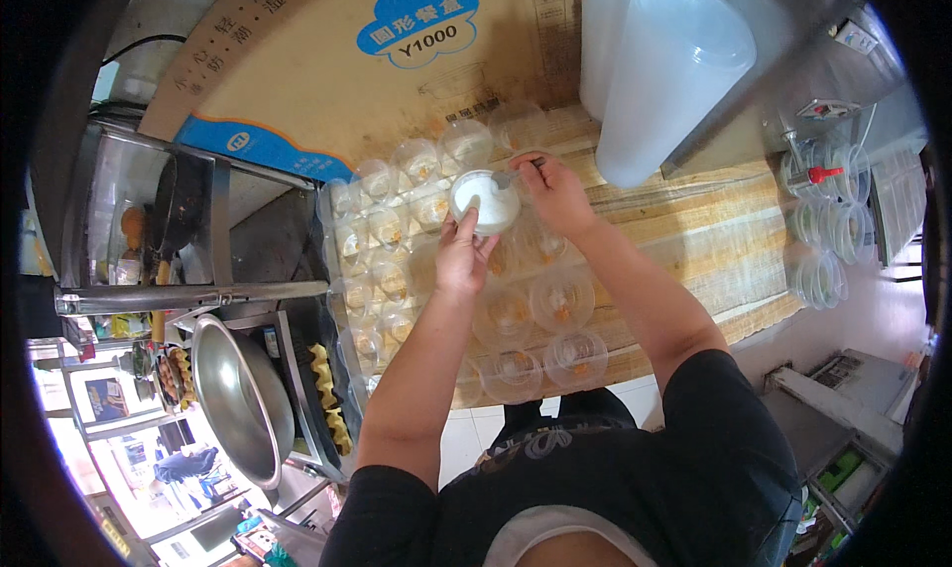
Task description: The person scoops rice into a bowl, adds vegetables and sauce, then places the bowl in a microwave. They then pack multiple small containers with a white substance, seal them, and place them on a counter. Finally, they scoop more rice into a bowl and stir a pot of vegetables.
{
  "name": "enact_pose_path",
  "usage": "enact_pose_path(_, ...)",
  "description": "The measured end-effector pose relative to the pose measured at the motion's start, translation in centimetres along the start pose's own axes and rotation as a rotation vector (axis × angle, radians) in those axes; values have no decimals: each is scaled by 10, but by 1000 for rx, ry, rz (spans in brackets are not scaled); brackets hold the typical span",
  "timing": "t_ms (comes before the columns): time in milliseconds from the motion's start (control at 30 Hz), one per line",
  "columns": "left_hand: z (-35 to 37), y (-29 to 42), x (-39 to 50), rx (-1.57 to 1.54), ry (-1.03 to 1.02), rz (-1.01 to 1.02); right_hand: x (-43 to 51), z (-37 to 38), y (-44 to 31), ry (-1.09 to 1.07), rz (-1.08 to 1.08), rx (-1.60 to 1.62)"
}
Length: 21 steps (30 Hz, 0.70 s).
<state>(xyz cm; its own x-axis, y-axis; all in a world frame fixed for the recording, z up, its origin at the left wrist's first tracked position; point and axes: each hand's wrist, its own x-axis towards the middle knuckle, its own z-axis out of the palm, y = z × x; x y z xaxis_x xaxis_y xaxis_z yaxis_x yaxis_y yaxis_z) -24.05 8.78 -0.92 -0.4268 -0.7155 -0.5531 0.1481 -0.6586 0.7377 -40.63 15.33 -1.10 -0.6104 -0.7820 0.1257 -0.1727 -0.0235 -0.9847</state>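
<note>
My left hand point(465, 253) holds a round container of white powder point(483, 201) above the table, thumb over its rim. At the container's right edge, my right hand point(556, 195) pinches a small dark-ended utensil point(538, 162), perhaps a spoon; its working end is hard to make out. Below and around both hands stand rows of clear round plastic bowls point(561, 299), several with small orange-brown bits at the bottom. Toward the back, one bowl point(466, 145) shows pale contents. My forearms and hands hide some of the bowls.
A large printed cardboard box point(297, 69) stands behind the bowls. Tall stacks of translucent plastic containers point(662, 91) lean at the back right. Stacked lidded tubs point(829, 225) line the table's right end. A metal basin point(242, 403) and a steel rack point(193, 296) are at left.
</note>
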Motion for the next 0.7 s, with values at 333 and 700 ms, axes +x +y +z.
enact_pose_path(333,-1,23,22,-63,55,-22,54,-3,3,240,282,30)
enact_pose_path(700,-29,37,25,-73,123,22,48,54,1,-140,-55,-3)
